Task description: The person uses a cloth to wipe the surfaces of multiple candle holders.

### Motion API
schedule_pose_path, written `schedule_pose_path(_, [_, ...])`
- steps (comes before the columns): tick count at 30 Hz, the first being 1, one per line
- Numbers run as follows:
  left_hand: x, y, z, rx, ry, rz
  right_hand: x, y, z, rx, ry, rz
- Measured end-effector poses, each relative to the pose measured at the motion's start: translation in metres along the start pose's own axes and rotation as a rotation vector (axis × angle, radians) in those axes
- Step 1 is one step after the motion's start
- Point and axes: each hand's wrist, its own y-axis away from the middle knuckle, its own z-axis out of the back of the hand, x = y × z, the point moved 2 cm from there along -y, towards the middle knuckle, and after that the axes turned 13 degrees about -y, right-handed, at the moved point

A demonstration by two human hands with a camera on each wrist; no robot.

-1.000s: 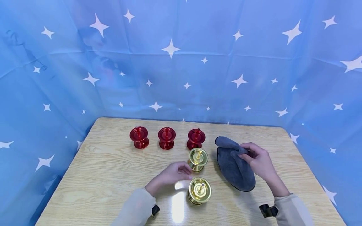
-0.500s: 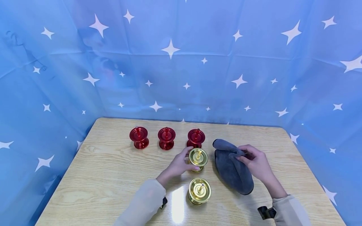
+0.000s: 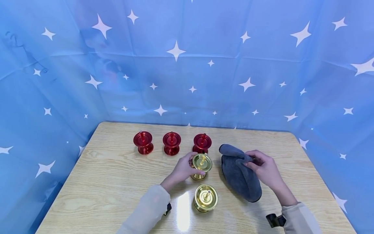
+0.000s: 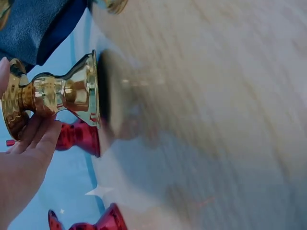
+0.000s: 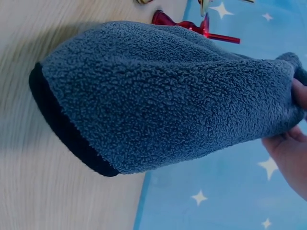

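Observation:
My left hand grips a shiny gold candle holder, thumb on its near side and fingers behind. The holder leans slightly left in the head view; in the left wrist view its base stands by the tabletop, and I cannot tell whether it still touches. A second gold candle holder stands upright nearer the front. On the right, a dark grey plush cloth hangs bunched from my right hand, which pinches its upper part. Black edging on the cloth shows in the right wrist view.
Three red candle holders stand in a row at the back: a left one, a middle one and a right one, just behind the gripped gold one. The wooden table meets a blue star-printed curtain.
My left hand has moved from between the two gold holders up to the farther one, taken hold of it and shifted it slightly left. The cloth in my right hand has moved slightly left and down.

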Motion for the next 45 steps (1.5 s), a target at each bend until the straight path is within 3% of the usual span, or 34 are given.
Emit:
schedule_pose_path(5, [-0.009,0.003,0.013,0.017,0.085,-0.001,0.010,-0.002,0.000,0.003,-0.012,0.021])
schedule_pose_path(11, [-0.036,0.010,0.026,0.053,0.159,-0.056,0.034,-0.008,-0.008,0.014,-0.080,0.100])
schedule_pose_path(18, [-0.069,0.020,0.038,0.083,0.183,-0.116,0.065,-0.013,-0.027,0.023,-0.178,0.231])
schedule_pose_path(25, [-0.083,0.029,0.046,0.074,0.173,-0.130,0.072,-0.015,-0.047,0.098,-0.248,0.357])
schedule_pose_path(28, [-0.085,0.033,0.050,0.061,0.178,-0.131,0.069,-0.015,-0.054,0.146,-0.197,0.340])
schedule_pose_path(32, [-0.085,0.036,0.052,0.057,0.218,-0.125,0.064,-0.014,-0.058,0.210,-0.125,0.247])
schedule_pose_path(35, [-0.086,0.038,0.052,0.059,0.191,-0.137,0.061,-0.014,-0.062,0.236,-0.111,0.220])
schedule_pose_path(41, [-0.087,0.041,0.049,0.052,0.082,-0.188,0.058,-0.013,-0.068,0.227,-0.111,0.247])
schedule_pose_path(45, [-0.086,0.042,0.048,0.038,0.078,-0.199,0.057,-0.012,-0.071,0.209,-0.103,0.260])
